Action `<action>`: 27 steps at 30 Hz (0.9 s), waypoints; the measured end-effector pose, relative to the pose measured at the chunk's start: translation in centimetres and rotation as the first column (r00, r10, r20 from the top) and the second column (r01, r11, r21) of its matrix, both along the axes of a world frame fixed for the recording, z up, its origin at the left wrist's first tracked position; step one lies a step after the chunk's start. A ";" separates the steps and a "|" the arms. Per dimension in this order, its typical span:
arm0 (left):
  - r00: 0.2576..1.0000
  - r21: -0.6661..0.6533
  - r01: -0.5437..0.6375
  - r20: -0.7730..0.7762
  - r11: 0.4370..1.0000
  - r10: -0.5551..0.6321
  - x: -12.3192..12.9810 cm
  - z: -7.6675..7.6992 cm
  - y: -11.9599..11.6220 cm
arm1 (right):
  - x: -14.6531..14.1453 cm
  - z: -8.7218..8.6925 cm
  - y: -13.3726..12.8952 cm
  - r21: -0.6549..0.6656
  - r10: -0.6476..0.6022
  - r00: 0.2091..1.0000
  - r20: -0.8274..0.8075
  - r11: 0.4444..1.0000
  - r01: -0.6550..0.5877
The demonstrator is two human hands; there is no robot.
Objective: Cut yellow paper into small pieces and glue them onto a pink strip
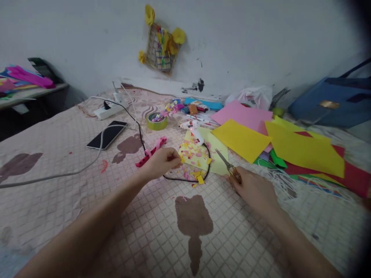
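Note:
My left hand [162, 163] is closed in a pinch at the left edge of a pale yellow sheet [218, 164]; a small yellow bit shows at its fingertips. Small pink and yellow paper scraps [191, 151] lie scattered over that sheet. My right hand [255, 187] is wrapped round the handles of scissors [224, 159], whose blades point up and to the left. Beyond the scraps rests a white glue gun [196, 133] with a black cord. A pink-red strip [150, 151] lies just behind my left hand.
A phone [108, 134], a power strip [109, 111] and a green tape roll [157, 121] are at the left. Yellow sheets [242, 139], a pink sheet [243, 116] and white strings [282, 183] lie at the right. A blue bag [333, 100] stands at the back right.

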State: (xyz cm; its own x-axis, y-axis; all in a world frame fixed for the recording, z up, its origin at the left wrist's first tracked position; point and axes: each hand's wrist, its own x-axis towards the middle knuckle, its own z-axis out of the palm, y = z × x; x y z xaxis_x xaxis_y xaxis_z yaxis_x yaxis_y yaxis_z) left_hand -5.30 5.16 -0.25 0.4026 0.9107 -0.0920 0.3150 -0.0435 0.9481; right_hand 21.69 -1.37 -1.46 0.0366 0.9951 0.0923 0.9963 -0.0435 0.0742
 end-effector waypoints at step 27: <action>0.933 0.645 0.080 -0.316 0.760 0.170 1.1 -1.2 0.5 | 1.1 0.1 0.5 -0.008 -0.055 0.998 -0.036 0.998 0.055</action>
State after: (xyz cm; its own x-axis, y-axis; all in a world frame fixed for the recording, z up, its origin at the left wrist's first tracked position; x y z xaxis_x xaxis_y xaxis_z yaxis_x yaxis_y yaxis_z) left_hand -4.17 5.64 -1.43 0.4166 0.8183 0.3961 0.6221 -0.5743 0.5322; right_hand 22.75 -0.88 -1.38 0.0942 0.9921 0.0825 0.9945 -0.0977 0.0385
